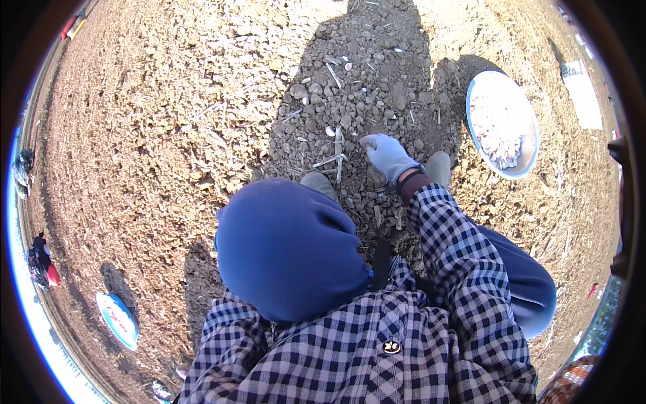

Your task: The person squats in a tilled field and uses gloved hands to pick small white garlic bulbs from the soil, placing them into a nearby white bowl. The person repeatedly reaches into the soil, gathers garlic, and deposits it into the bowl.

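Right gloved hand [390,157]: fingers curled together, low near the soil [356,87] — I can't tell whether they pinch anything.
Left hand: out of my view.
Pale pieces [505,147]: in the metal basin [469,111], to the right.
Straw [338,151]: I'd work beside it, fingertips low.

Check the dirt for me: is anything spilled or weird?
Maybe: pale bits lie loose on the soil near the gloved right hand, outside the basin. I can't tell whether they were dropped or placed.
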`<state>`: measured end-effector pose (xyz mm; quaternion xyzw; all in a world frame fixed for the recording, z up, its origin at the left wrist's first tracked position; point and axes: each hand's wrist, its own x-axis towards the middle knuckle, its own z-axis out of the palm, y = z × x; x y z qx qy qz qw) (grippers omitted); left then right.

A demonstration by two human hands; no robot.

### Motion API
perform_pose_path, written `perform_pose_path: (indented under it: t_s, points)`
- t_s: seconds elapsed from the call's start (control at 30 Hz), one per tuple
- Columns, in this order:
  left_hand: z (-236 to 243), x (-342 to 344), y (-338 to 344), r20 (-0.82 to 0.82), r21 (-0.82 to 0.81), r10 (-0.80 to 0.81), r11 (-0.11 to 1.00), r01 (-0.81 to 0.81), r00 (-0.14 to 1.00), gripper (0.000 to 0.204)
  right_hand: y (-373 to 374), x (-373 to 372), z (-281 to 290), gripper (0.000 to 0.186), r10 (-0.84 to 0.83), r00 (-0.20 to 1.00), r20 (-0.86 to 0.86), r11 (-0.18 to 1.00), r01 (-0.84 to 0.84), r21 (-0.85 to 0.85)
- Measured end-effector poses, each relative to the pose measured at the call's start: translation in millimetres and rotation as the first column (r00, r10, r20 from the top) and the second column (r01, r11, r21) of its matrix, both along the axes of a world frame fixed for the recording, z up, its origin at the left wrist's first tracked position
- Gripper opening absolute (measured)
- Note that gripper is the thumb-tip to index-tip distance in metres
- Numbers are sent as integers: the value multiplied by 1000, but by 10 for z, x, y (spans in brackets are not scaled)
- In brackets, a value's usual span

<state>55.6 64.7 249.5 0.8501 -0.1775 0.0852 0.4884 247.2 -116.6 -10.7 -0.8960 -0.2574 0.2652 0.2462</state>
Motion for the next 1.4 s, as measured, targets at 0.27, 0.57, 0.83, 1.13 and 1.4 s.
perform_pose_path:
  t_s: [0.27,0.57,0.83,1.13,1.4]
  points:
    - [-2313,-223,238,-624,-647,-225,686,-333,748,22,809,750,-203,28,181,980,83,977,-188,99]
    - [-3342,-499,156,-907,-279,-413,448,-850,80,29,998,276,-409,30,691,662,290,710,-550,-439]
    - [-2797,-95,110,-968,-22,-221,548,-836,-120,28,1130,448,-444,27,781,589,208,613,-657,-439]
    - [-2799,-53,61,-958,48,-219,516,-855,-186,28,1212,571,-524,11,882,454,127,456,-756,-469]
    - [-2840,-75,-88,-969,183,-65,468,-865,-240,33,1290,628,-427,9,917,390,79,381,-802,-460]
